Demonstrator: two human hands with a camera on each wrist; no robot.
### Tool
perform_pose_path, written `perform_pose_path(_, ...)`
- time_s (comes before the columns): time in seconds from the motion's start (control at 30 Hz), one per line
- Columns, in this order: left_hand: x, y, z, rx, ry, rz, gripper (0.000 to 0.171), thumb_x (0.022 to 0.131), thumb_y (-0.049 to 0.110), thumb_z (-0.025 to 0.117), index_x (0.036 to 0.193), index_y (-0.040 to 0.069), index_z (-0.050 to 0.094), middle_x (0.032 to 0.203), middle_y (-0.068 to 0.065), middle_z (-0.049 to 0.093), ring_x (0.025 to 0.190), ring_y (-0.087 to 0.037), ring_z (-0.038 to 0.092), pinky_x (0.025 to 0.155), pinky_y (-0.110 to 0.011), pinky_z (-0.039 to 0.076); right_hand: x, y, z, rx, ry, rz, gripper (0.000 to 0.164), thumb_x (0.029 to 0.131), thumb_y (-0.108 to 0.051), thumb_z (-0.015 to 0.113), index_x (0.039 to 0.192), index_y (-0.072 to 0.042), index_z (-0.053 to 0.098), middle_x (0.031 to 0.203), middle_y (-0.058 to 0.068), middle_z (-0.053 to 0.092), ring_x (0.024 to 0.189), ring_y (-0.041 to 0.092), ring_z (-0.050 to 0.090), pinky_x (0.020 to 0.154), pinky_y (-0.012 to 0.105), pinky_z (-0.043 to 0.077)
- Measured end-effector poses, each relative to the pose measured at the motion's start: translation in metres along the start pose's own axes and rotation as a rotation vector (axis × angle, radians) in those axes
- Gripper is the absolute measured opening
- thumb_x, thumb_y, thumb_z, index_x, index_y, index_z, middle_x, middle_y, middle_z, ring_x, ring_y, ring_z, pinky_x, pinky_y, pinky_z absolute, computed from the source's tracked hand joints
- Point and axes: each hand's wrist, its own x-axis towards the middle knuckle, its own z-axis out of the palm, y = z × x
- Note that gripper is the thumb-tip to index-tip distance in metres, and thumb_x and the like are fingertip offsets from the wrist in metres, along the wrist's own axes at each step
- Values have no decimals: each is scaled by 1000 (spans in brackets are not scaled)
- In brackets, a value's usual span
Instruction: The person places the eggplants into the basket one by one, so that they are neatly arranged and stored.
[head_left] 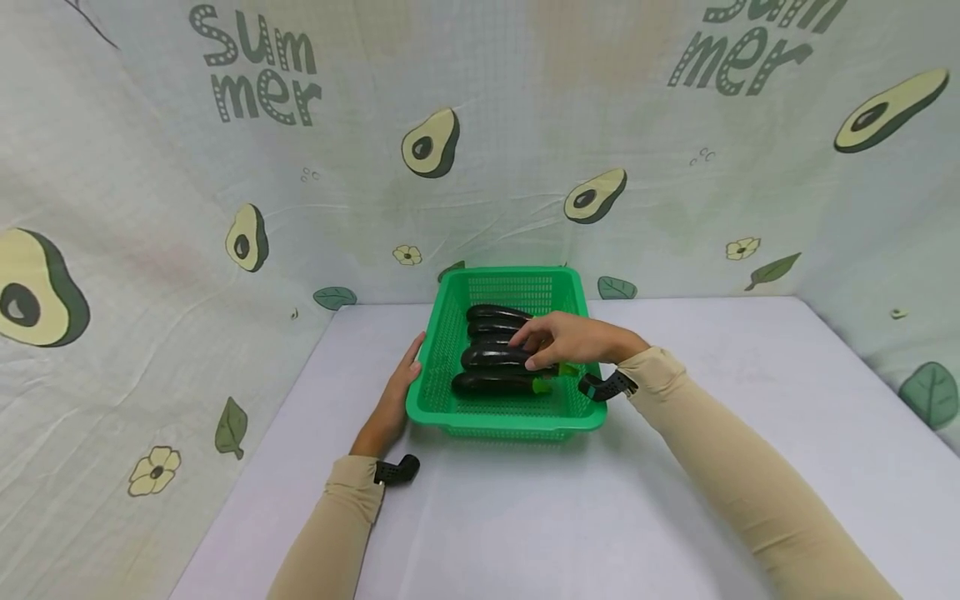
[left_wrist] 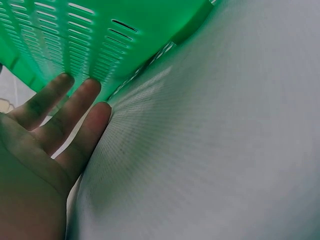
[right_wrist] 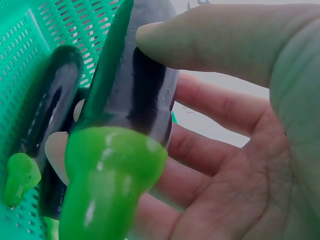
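Observation:
A green slotted plastic basket (head_left: 502, 422) holds several dark, glossy eggplants lying crosswise in a row. My right hand (head_left: 570, 337) reaches in over the basket's right side and grips one eggplant (head_left: 491, 358). In the right wrist view, the thumb lies on the near face of this eggplant (right_wrist: 145, 95) and the fingers curl behind it, just above its green cap. The nearest eggplant (head_left: 491, 383) lies apart from the hand, its green stem to the right. My left hand (head_left: 393, 404) rests against the basket's left outer wall; its fingers (left_wrist: 75, 110) look fairly straight.
The basket stands on a white-covered table (head_left: 487, 517), near its back edge. Behind hangs a pale cloth (head_left: 510, 100) printed with avocados, leaves and lettering. Each wrist wears a black strap device, the left one (head_left: 397, 471) low over the table.

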Motion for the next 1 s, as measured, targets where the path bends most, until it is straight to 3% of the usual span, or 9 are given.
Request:
perform_pose_path(0.23, -2, 2, 3, -1, 0, 5, 56, 108, 39, 28, 162, 32, 17, 165, 6, 15, 150, -19, 11, 116, -55, 7, 2, 2, 4, -17, -20, -10, 47, 90, -22, 75, 135, -10, 63, 117, 6, 63, 107, 23, 58, 85, 39, 50)
perform_pose_path(0.6, -1, 2, 1, 0, 1, 3, 54, 108, 41, 28, 161, 36, 18, 165, 7, 15, 149, -19, 12, 116, -55, 10, 5, -3, 5, -38, -44, -47, 43, 91, -20, 73, 132, -11, 63, 119, 8, 63, 108, 23, 59, 83, 38, 51)
perform_pose_path(1.0, -2, 3, 1, 13, 12, 3, 56, 107, 40, 29, 161, 33, 18, 165, 5, 16, 149, -21, 13, 115, -56, 10, 9, -4, 7, -63, -69, -38, 44, 91, -18, 73, 133, -11, 63, 119, 7, 63, 109, 22, 59, 84, 37, 52)
